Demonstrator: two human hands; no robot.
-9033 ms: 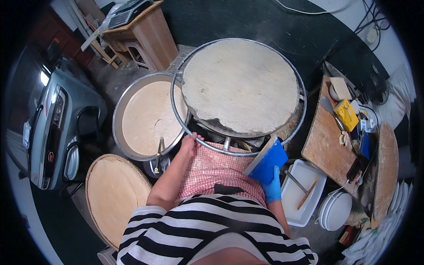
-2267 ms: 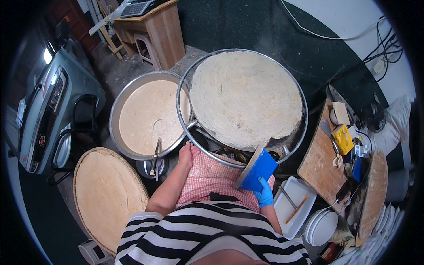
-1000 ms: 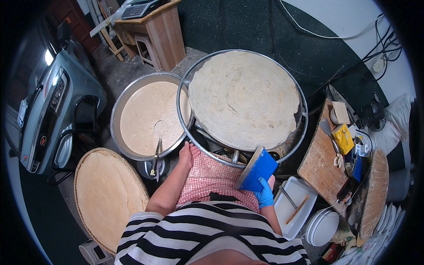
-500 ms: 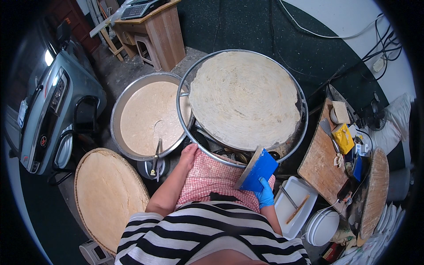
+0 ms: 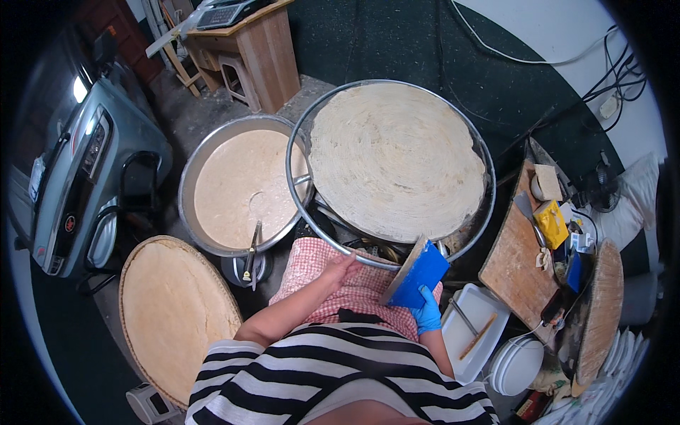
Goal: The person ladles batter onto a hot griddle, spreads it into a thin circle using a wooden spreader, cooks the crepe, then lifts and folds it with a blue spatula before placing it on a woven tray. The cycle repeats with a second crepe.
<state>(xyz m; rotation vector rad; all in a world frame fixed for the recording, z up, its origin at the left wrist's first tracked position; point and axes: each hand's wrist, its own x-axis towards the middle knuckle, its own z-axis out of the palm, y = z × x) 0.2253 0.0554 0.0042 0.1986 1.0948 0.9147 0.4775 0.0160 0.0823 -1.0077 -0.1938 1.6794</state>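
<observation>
A round griddle with a thin, pale sheet of batter (image 5: pixel 397 159) spread over it stands before me, ringed by a metal hoop (image 5: pixel 489 205). My left hand (image 5: pixel 341 271) is bare, its fingers closed on the hoop's near edge. In a blue glove, my right hand (image 5: pixel 427 313) grips a blue flat board (image 5: pixel 423 273), held tilted at the griddle's near right edge. Pale batter coats the board's left side. Left of the griddle, a wide metal basin (image 5: pixel 190 152) holds beige batter (image 5: pixel 237 177), with a ladle (image 5: pixel 253 248) resting in it.
A round woven tray (image 5: pixel 127 333) carrying flat pale sheets lies at left. At right are a white tub (image 5: pixel 467 365) with a stick and rod, a wooden board (image 5: pixel 520 248), a yellow packet (image 5: pixel 551 223) and stacked white buckets (image 5: pixel 520 365). A vehicle (image 5: pixel 106 156) stands far left.
My left hand has moved right along the near side, and the hoop has turned counterclockwise, its left spoke shifting nearer me. The right hand and blue board stay nearly in place.
</observation>
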